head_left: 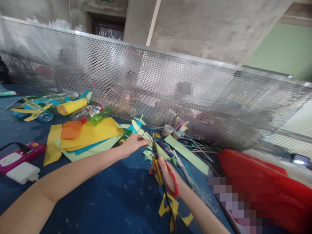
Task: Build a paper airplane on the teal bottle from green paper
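Note:
My left hand (136,143) pinches a pale green paper cutout (141,132) with a propeller-like outline drawn on it. In my right hand (163,170) is a pair of scissors (155,148), with one red and one yellow handle loop. The blades point up and away from me, right at the edge of the paper; whether they bite into it I cannot tell. Just behind my left hand stands a green bottle wrapped in blue paper (129,130) with pale green pieces on it. Small pale green scraps (148,155) lie below the blades.
Stacked yellow paper (97,133) with an orange sheet (71,130) lies left. Behind it are plastic bottles (99,117) and a yellow paper-wrapped bottle (73,106). A purple power strip (21,157) is far left, a pale green strip (187,154) right. A perforated metal screen (156,74) borders the table.

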A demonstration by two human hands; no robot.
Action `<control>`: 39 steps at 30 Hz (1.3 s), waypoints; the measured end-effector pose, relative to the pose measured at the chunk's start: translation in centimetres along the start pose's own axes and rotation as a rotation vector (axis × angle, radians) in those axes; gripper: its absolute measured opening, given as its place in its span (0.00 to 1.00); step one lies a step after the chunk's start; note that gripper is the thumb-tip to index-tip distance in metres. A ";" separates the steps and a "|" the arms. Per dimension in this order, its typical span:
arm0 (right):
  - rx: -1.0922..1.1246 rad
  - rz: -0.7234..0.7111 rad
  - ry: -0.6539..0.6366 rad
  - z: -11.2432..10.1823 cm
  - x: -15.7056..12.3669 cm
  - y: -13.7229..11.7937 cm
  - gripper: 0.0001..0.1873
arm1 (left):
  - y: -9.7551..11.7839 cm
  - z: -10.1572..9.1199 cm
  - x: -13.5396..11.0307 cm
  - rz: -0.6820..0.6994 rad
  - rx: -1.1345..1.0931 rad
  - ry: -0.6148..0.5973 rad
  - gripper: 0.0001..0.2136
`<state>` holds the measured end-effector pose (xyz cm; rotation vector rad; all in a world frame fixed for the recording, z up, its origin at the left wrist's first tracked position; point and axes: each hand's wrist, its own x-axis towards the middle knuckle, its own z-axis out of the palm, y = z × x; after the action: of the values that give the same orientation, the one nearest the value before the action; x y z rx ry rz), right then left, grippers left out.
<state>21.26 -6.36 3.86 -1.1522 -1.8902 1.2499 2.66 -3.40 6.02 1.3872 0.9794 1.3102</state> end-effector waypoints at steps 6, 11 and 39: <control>-0.094 0.014 -0.003 0.0 -0.1 -0.7 0.33 | 0.0 -0.4 0.3 -0.004 0.098 -0.012 0.07; -0.140 -0.032 -0.011 -0.1 -0.1 -0.3 0.32 | 0.1 -0.7 0.4 -0.003 0.193 -0.026 0.08; -0.082 -0.040 0.054 0.6 0.0 0.5 0.31 | 0.1 -0.9 0.5 -0.039 0.212 -0.089 0.10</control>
<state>20.95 -6.48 3.18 -1.1724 -1.9311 1.1174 1.83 -2.80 6.17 1.5643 1.1042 1.1309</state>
